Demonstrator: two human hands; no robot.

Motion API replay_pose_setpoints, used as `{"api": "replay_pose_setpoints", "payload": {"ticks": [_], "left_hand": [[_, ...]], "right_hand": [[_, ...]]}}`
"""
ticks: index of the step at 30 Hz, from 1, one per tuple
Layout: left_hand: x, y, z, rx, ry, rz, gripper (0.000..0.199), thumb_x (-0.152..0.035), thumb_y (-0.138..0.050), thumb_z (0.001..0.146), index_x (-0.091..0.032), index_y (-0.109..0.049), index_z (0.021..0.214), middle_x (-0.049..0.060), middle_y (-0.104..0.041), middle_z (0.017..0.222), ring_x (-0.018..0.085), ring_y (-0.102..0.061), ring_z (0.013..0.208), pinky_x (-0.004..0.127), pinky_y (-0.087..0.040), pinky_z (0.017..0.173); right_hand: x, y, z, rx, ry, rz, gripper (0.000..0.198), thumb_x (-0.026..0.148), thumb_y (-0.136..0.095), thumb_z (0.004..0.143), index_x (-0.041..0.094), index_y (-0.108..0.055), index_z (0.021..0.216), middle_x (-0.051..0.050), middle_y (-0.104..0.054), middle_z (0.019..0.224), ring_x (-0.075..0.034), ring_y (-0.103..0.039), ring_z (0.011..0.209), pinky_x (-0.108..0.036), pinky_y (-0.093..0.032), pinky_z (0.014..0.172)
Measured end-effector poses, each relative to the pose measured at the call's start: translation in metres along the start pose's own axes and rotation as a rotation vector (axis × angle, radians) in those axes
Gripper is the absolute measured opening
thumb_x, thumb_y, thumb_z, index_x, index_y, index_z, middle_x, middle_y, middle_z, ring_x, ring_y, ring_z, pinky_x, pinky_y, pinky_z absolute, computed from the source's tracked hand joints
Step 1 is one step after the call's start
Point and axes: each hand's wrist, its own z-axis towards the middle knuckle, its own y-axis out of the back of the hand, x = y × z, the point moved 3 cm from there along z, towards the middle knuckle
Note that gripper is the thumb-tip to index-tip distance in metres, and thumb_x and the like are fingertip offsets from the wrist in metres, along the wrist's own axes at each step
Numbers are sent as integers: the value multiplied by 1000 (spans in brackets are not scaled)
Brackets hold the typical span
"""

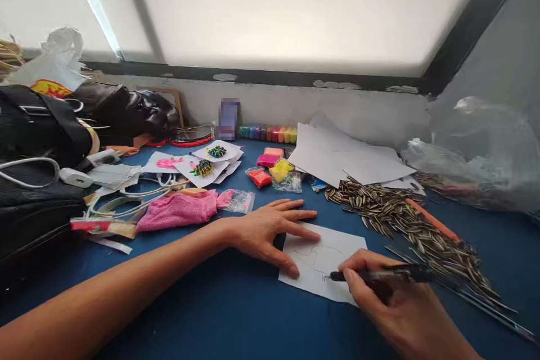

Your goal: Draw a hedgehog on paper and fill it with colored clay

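A small white sheet of paper (337, 286) lies on the blue tabletop with a thin outline drawn on it and a few short strokes near its lower edge. My left hand (270, 234) rests flat, fingers spread, with some fingertips and the thumb on the paper's left side. Between the thumb and fingers of my right hand (396, 306) is a black pen (411, 273), held at a low slant. Its tip meets the sheet beside the short strokes. Part of the paper's right edge is hidden behind my right hand.
Striped sunflower seeds (405, 214) spread along the right, near a clear plastic bag (481, 152). Larger white sheets (341, 152), colored clay packets (259, 177) and decorated cards (202, 171) lie farther back. A pink cloth (179, 211), cables and black bags (37, 124) fill the left.
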Motion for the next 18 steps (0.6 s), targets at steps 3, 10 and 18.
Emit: {"api": "replay_pose_setpoints", "payload": {"ticks": [3, 10, 18], "left_hand": [[0, 0, -1, -6, -3, 0, 73, -65, -65, 77, -35, -45, 141, -3, -19, 159, 30, -6, 148, 49, -8, 120], [0, 0, -1, -9, 5, -4, 73, -66, -64, 77, -37, -45, 141, -4, -20, 159, 29, -5, 148, 49, -8, 120], [0, 0, -3, -6, 17, -19, 74, -67, -64, 76, -37, -44, 142, -5, -20, 159, 30, -5, 148, 50, -8, 120]], "right_hand": [[-1, 1, 0, -3, -5, -13, 28, 31, -46, 91, 23, -58, 66, 5, -48, 57, -10, -45, 46, -21, -35, 42], [-3, 4, 2, 49, 53, -60, 27, 29, -46, 91, 24, -61, 68, 4, -55, 60, -12, -51, 50, -19, -42, 44], [-4, 17, 2, -53, 24, -161, 27, 27, -46, 88, 24, -57, 64, 5, -51, 54, -12, -50, 45, -21, -39, 41]]}}
